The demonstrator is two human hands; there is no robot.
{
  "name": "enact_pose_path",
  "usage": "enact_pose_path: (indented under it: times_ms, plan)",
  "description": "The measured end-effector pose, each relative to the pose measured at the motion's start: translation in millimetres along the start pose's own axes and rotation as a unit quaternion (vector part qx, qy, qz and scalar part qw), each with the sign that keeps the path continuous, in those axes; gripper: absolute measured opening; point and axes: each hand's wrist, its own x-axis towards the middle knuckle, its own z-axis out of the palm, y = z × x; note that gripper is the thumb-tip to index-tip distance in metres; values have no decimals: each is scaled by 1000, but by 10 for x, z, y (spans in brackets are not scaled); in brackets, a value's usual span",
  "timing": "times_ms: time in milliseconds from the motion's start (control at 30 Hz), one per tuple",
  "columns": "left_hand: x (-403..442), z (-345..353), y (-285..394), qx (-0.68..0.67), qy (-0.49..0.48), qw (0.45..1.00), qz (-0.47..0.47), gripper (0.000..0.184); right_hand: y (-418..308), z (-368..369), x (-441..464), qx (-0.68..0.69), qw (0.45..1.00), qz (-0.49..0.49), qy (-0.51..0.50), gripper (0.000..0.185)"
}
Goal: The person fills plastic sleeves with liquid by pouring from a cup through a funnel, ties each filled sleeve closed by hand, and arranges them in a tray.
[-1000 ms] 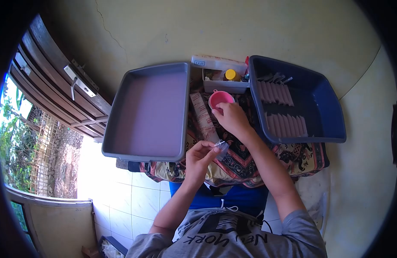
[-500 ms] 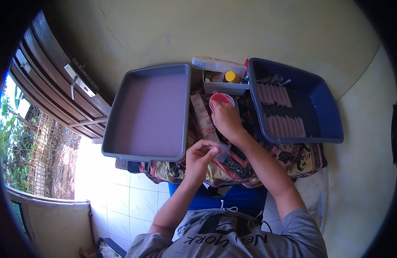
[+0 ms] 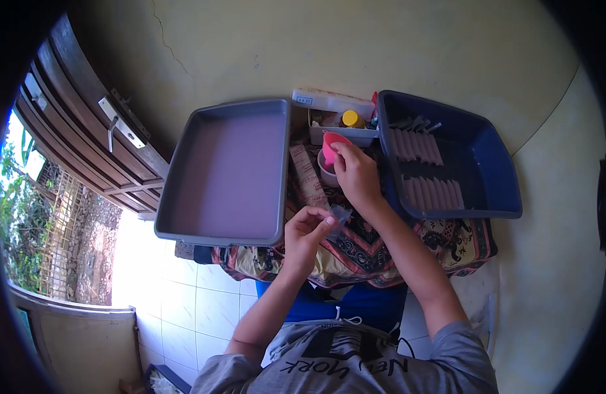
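The right hand (image 3: 356,174) is closed in a pinch, thumb and fingers together on the rim of a pink funnel (image 3: 331,142). That funnel is tilted right over a pale cup (image 3: 328,179), narrow end down at the cup's mouth; from where I stand I can't tell whether the two touch. On the near side of the cup, the left hand (image 3: 304,238) has a small clear bag (image 3: 341,217) nipped between thumb and fingertips, nearly no gap between them. I can't make out whether the bag's mouth is open.

Just left of the cup lies a long printed roll (image 3: 307,172), and further left sits a grey tray (image 3: 285,171) holding a mauve liquid. Beyond the cup stands a white box (image 3: 345,136), with a yellow lid (image 3: 350,119) showing in it. Over to the cup's right there's a deep blue bin (image 3: 496,157), where slim mauve packets lie side by side in two groups, a farther row (image 3: 414,146) and a nearer row (image 3: 434,194). Under the cup spreads a patterned cloth (image 3: 372,253).
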Motion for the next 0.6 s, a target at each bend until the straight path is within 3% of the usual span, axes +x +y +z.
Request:
enact_pose_path:
  times_ms: [100,167,300,600]
  plan:
    - [32,19,-2,-7,8,1000,-1,12,-80,-235,49,32,997,-41,50,20]
    - [53,27,8,4,25,1000,15,12,-217,-466,34,160,985,33,55,15]
    - [101,32,19,19,32,999,19,12,-412,-892,-58,272,958,52,73,13]
    - [161,130,12,53,26,998,36,12,-504,-1297,-297,268,961,36,60,13]
